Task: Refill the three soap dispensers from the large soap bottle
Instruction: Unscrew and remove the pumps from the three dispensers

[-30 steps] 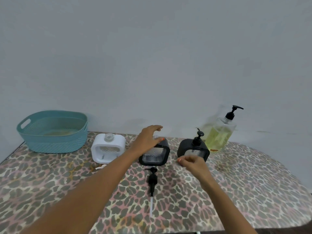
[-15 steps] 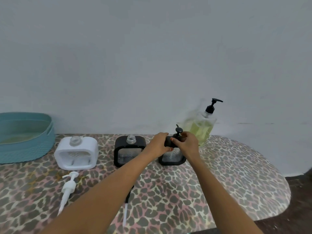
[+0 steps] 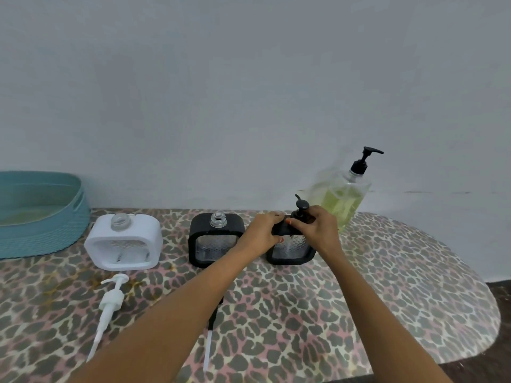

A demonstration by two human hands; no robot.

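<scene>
Fingers (image 3: 300, 223) of the right hand (image 3: 318, 229) are curling round the black pump (image 3: 302, 206) on the right-hand black dispenser (image 3: 290, 251). The left hand (image 3: 262, 233) is gripping its top corner, both forearms reaching forward. The dispenser is standing near the tabletop's (image 3: 387, 286) far edge, beside the large soap bottle (image 3: 343, 200).

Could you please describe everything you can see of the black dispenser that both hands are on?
This black dispenser is a squarish frame with rounded corners round a clear, textured window, plastic by its look. It stands upright on the leopard-print table, in front of the large soap bottle. Its black pump is still on top. The left hand grips its upper left corner; the right hand curls round the pump's base.
</scene>
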